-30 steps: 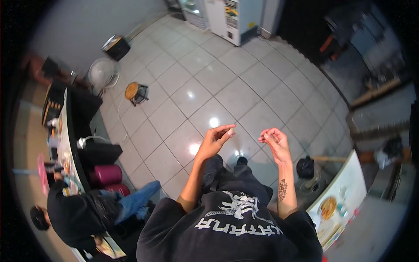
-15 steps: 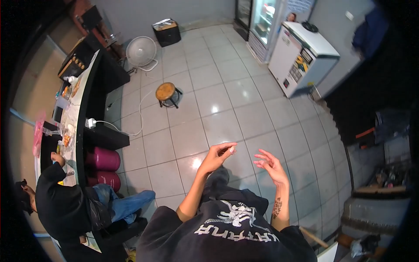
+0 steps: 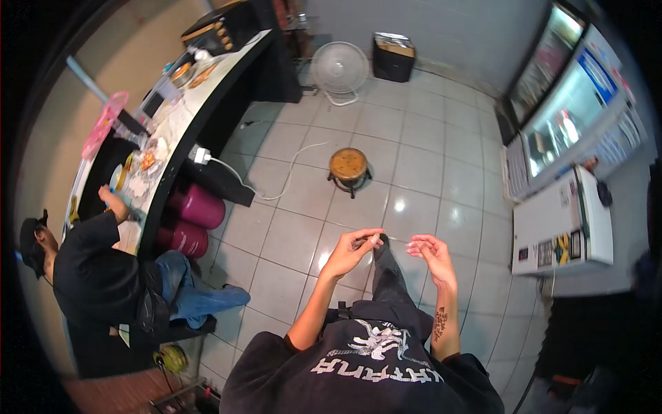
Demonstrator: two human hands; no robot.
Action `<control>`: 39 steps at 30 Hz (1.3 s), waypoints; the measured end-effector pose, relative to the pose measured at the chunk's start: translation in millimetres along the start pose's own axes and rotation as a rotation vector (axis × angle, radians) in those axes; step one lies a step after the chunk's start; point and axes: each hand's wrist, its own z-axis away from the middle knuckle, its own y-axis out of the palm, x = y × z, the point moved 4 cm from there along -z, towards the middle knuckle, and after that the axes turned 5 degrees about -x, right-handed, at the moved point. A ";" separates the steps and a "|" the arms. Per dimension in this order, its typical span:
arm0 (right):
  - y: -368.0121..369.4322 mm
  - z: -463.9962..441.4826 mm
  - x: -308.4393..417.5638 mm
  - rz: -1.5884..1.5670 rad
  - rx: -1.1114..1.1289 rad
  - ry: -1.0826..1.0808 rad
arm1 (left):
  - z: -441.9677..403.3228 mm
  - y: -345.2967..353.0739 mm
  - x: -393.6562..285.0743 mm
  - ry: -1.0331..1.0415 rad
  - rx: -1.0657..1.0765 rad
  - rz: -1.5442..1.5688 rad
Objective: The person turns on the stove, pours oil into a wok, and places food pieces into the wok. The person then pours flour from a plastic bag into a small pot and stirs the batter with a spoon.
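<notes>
In front of my dark printed shirt, my left hand is raised with thumb and fingers pinched together. Something pale shows at its fingertips, too small to tell from a nail. Level with it, a short gap to the right, my right hand has loosely curved fingers standing apart and holds nothing. Neither hand touches any furniture. Beyond them on the tiled floor stands a round wooden-topped stool, the nearest object ahead.
At left, a person sits at a long counter with food and packages. Purple cylinders stand under it; a white cable crosses the floor. A fan and black box stand behind, a glass-door fridge and white freezer at right.
My view has turned left, so the stool, fan, fridge and freezer sit further right. One leg now reaches forward below my hands. Both hands keep nearly the same pose.
</notes>
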 end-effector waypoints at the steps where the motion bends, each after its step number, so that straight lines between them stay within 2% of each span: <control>1: 7.1 -27.4 1.9 0.035 0.021 0.007 | -17.5 -10.4 0.6 -0.015 -0.045 0.019; 7: 49.9 -202.3 40.8 0.066 0.295 0.096 | -128.0 -74.0 -28.8 0.021 -0.289 0.071; 13: 129.5 -340.1 89.2 0.110 0.439 0.113 | -185.2 -167.6 -43.2 0.063 -0.548 0.127; 16: 163.8 -403.4 79.7 0.035 0.412 0.095 | -219.4 -222.1 -49.4 0.069 -0.651 0.194; 19: 198.9 -457.6 58.1 -0.050 0.422 -0.018 | -261.3 -281.6 -51.0 0.064 -0.652 0.199; 22: 245.5 -505.9 45.4 0.013 0.188 0.173 | -300.9 -348.0 -70.5 0.042 -0.640 0.147; 29: 379.0 -609.5 65.2 -0.009 0.079 0.120 | -374.7 -503.9 -130.5 0.052 -0.582 0.098; 31: 411.9 -634.6 66.9 -0.078 -0.002 0.021 | -387.6 -542.2 -146.5 0.060 -0.612 0.052; 33: 443.3 -664.0 73.8 -0.009 0.071 0.032 | -398.8 -575.2 -150.8 0.056 -0.647 0.078; 35: 478.5 -687.5 78.8 0.118 0.270 0.148 | -406.9 -602.9 -150.0 0.038 -0.704 0.143; 36: 491.8 -705.6 73.5 0.130 0.297 0.158 | -412.3 -617.1 -147.3 0.036 -0.734 0.152; 38: 531.1 -738.7 69.7 0.004 0.532 -0.015 | -423.0 -646.2 -142.5 0.033 -0.757 0.175; 39: 551.5 -758.7 67.2 0.006 0.564 -0.009 | -430.2 -664.4 -143.8 0.038 -0.789 0.175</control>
